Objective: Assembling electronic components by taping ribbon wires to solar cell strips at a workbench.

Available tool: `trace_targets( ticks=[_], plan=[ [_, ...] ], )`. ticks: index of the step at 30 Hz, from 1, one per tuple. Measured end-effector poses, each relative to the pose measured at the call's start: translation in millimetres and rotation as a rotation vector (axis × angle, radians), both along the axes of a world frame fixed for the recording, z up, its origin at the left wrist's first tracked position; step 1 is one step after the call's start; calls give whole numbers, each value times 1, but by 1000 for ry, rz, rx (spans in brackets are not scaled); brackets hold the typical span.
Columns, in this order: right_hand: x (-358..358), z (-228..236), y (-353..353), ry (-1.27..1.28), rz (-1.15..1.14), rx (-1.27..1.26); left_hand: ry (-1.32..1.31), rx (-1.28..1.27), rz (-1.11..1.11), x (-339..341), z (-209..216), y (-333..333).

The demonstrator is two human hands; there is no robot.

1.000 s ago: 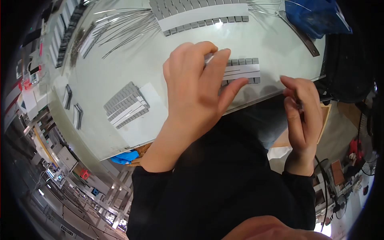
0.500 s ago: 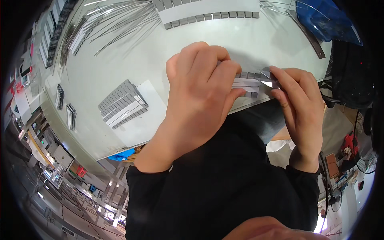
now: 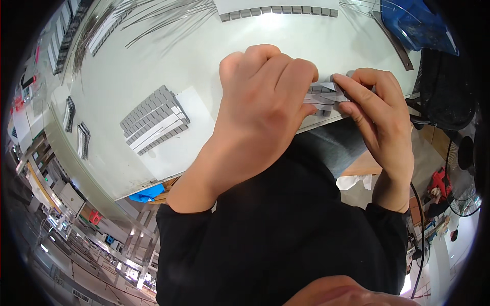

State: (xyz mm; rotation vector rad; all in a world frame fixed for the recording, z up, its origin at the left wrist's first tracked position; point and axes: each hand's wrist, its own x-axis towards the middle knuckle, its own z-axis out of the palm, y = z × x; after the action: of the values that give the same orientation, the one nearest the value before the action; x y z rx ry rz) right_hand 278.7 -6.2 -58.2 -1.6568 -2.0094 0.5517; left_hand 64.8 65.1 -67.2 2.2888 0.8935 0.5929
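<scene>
Using the counter (image 3: 189, 64) at its near edge, apparently for support, with left hand (image 3: 268, 97) and right hand (image 3: 380, 107) at a grey-toothed piece (image 3: 317, 90) there. Steadying it, probably, from the left, grip too hidden to tell; clamping a pale strip (image 3: 333, 95) at its right end in the right grip, seemingly for control.

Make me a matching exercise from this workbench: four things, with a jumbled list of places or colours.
1. Segmented grey piece
2. Stack of grey strips
3. Dark flat bar
4. Shiny plastic item

A. Blue, at upper right
B. On the table, left of the left hand
C. Between the left hand and the right hand
D. Slanting along the table's right side

Pairs: 1-C, 2-B, 3-D, 4-A
</scene>
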Motion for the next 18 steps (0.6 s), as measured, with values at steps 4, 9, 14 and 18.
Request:
trace_targets(
  ticks=[4,9,14,18],
  plan=[
    [-1,-3,1,17,22,2,-26,1,10,-2,-3,-1],
    [-1,-2,4,21,21,-10,-48,7,10,-1,-8,-1],
    [-1,-1,9,8,57,4,-70,18,19,-2,-8,-1],
    [-1,-3,11,-5,86,21,-74,5,15,-2,-9,-1]
  ],
)
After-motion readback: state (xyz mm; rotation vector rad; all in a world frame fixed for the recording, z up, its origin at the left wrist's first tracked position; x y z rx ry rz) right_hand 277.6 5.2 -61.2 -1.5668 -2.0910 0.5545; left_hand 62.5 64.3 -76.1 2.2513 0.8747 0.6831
